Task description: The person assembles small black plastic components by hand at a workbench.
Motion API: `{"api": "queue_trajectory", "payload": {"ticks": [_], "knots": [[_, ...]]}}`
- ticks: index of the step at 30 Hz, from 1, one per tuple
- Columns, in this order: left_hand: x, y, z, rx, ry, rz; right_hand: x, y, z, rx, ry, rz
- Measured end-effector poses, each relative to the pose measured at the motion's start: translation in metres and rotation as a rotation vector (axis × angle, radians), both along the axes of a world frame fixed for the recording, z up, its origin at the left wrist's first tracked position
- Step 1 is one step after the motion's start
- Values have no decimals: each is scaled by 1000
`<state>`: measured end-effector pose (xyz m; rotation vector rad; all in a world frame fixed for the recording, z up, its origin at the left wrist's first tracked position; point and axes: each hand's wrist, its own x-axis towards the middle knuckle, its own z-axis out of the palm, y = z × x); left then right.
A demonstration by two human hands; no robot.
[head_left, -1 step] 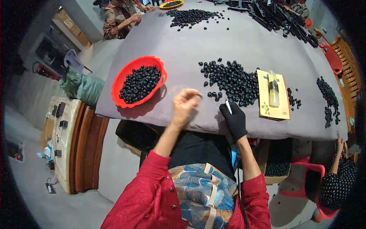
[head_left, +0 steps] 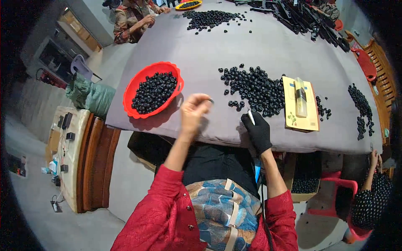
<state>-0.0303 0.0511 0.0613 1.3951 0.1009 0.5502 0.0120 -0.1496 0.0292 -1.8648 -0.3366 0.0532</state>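
Note:
My left hand, bare and slightly blurred, pinches a small black ring-like part between thumb and fingertips, above the grey tablecloth. It is between a red scalloped plastic basket and a loose pile of the same small black parts. The basket holds many of these parts. My right hand, in a black glove, is closed around a white pen-like tool, its tip pointing up. That hand rests by the table's near edge, just in front of the pile.
Right of the pile lies a yellow booklet with a clear plastic tube on it. More black parts are at far right. Black strips heap at the back. Other people sit at far left and right.
My left hand has shifted left, away from the pile and nearer the red basket, still pinching the small black part. My right hand stays in place with the tool.

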Motion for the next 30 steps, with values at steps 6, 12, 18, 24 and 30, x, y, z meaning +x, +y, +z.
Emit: {"api": "queue_trajectory", "payload": {"ticks": [6, 12, 18, 24, 30], "knots": [[-10, 101, 45, 448, 119, 423, 3, -1, -6, -86, -20, 14], [4, 62, 29, 974, -98, 571, 2, -7, -15, -248, -372, 84], [27, -20, -29, 935, 39, 41, 2, -6, -17, -191, -405, 107], [49, -48, -27, 1164, 50, 62, 0, -8, -15, -167, -317, 113], [59, -44, -35, 1112, 99, 2, -1, -6, -12, -49, -58, 16]]}}
